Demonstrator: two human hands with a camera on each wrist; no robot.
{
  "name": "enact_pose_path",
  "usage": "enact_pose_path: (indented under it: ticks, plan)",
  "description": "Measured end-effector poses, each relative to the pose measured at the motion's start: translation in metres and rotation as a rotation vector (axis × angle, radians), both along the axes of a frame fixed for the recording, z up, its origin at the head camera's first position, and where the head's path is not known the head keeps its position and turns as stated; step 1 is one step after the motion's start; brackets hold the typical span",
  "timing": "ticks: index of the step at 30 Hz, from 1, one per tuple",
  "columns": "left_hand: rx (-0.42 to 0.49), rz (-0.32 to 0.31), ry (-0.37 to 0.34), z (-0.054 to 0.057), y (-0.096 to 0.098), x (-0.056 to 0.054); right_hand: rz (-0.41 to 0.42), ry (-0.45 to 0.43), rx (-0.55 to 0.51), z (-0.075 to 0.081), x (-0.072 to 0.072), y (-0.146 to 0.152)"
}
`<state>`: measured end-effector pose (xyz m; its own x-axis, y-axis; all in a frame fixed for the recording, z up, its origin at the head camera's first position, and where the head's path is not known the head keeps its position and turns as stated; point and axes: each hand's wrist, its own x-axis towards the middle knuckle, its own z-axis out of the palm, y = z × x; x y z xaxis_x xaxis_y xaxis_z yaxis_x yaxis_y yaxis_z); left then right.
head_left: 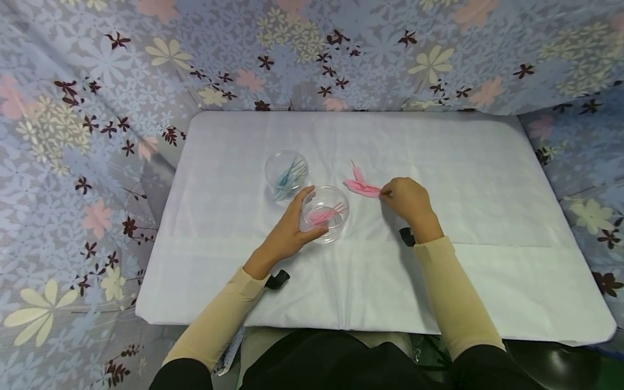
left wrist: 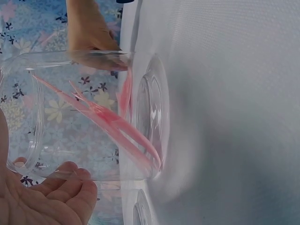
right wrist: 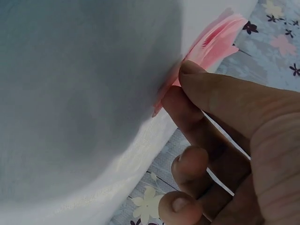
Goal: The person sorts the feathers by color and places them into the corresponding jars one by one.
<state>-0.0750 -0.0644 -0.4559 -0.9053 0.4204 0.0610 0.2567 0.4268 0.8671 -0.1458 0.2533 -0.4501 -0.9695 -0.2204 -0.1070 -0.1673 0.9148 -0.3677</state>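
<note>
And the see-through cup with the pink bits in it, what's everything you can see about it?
The clear cup is round and smooth, with an open top and a ringed base. It looks like plastic or glass; I can't tell which. It stands upright on the white cloth, held round its side by the left hand. Thin pink pieces slant inside it. Another clear cup is close by, a bit farther away and to the left.

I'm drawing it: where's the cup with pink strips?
In the head view, that cup sits near the middle, held by the left hand, near the blue strips.
</note>
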Motion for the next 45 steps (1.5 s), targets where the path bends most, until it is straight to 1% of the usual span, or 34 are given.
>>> enact_pose_path:
  ticks: [9,17,26,29,33,35,38,42,45]
  plan:
    - [0.005,-0.008,0.016,0.001,0.001,0.0,-0.009,-0.007,0.009,0.0,-0.001,0.0]
    - [0.002,0.006,0.005,0.002,0.001,-0.001,-0.01,-0.013,0.021,0.001,0.0,-0.001]
    - [0.004,-0.005,0.001,0.002,0.0,0.0,-0.001,-0.001,0.063,-0.007,0.006,-0.002]
    - [0.001,-0.004,0.003,0.001,0.001,0.0,0.009,-0.003,0.085,-0.006,0.008,-0.003]
    - [0.003,-0.008,0.008,0.0,0.001,-0.001,0.026,-0.005,0.105,0.005,0.013,-0.003]
    - [0.002,-0.007,0.009,-0.001,0.0,-0.001,0.038,0.01,0.108,0.015,0.016,-0.004]
    - [0.0,-0.004,0.012,-0.001,0.0,-0.001,0.064,0.045,0.1,0.033,0.021,-0.006]
    - [0.006,0.0,0.012,-0.001,0.0,-0.002,0.121,0.125,0.053,0.057,0.026,-0.009]
    - [0.011,-0.003,0.01,0.0,0.0,-0.003,0.179,0.224,-0.023,0.074,0.03,-0.01]
